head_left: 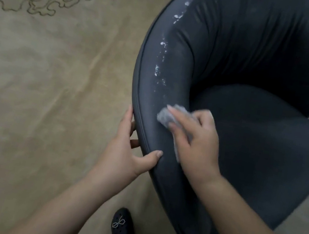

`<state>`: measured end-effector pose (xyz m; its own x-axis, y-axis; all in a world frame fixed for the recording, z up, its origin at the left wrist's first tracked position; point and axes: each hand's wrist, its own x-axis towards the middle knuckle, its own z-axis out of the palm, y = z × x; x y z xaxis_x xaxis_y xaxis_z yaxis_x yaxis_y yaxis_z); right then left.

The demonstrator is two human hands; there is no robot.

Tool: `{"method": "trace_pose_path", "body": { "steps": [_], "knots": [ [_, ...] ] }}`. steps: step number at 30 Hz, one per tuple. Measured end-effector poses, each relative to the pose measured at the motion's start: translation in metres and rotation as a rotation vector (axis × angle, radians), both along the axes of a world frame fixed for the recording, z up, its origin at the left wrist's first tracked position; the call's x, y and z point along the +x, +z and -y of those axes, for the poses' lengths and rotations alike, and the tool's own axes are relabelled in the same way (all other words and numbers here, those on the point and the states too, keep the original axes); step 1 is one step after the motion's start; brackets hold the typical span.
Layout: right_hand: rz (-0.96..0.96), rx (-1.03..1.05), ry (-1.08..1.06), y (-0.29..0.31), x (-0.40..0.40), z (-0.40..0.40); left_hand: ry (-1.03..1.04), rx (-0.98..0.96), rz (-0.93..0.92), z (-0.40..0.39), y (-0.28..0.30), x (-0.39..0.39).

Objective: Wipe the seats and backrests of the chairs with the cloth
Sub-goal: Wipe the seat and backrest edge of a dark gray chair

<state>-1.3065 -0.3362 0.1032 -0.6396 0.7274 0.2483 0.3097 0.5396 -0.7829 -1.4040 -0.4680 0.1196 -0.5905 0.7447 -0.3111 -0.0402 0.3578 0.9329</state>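
Seen from the head camera, the right hand (pixel 196 142) lies with straight fingers on a grey cloth (pixel 167 117), pressing it flat against the curved backrest (pixel 264 49) of a dark tub chair (pixel 258 145). Just left of that grip, the left hand (pixel 126 149) clasps the backrest's piped rim, thumb on top. White flecks (pixel 161 56) dot the rim beyond the cloth. Below, a black shoe (pixel 121 228) stands on patterned beige carpet (pixel 43 76).

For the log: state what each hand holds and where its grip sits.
The left hand grips the chair's backrest rim, thumb on the inner face. The right hand presses the grey cloth against the backrest, its middle under the fingers.
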Motion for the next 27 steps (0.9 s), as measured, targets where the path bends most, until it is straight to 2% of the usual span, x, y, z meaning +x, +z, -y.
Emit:
{"method": "trace_pose_path", "body": {
  "steps": [4, 8, 11, 16, 23, 27],
  "knots": [
    [-0.032, -0.146, -0.043, 0.006, -0.036, -0.023, -0.020, 0.008, 0.024, -0.001, -0.005, 0.000],
    [-0.065, -0.072, 0.015, -0.002, 0.013, 0.011, 0.027, 0.054, 0.146, 0.002, -0.010, -0.009],
    [-0.038, -0.041, 0.019, -0.004, 0.013, 0.013, 0.065, 0.073, 0.209, -0.004, -0.012, -0.024],
    [0.004, 0.004, 0.030, 0.007, -0.063, -0.038, 0.012, 0.061, 0.173, -0.025, -0.008, -0.052],
    [-0.033, -0.006, 0.020, 0.001, -0.022, -0.013, 0.023, 0.036, 0.139, -0.046, -0.001, -0.083],
    [0.004, 0.063, 0.015, 0.009, -0.073, -0.042, 0.028, 0.016, 0.138, -0.049, 0.004, -0.087]
  ]
}}
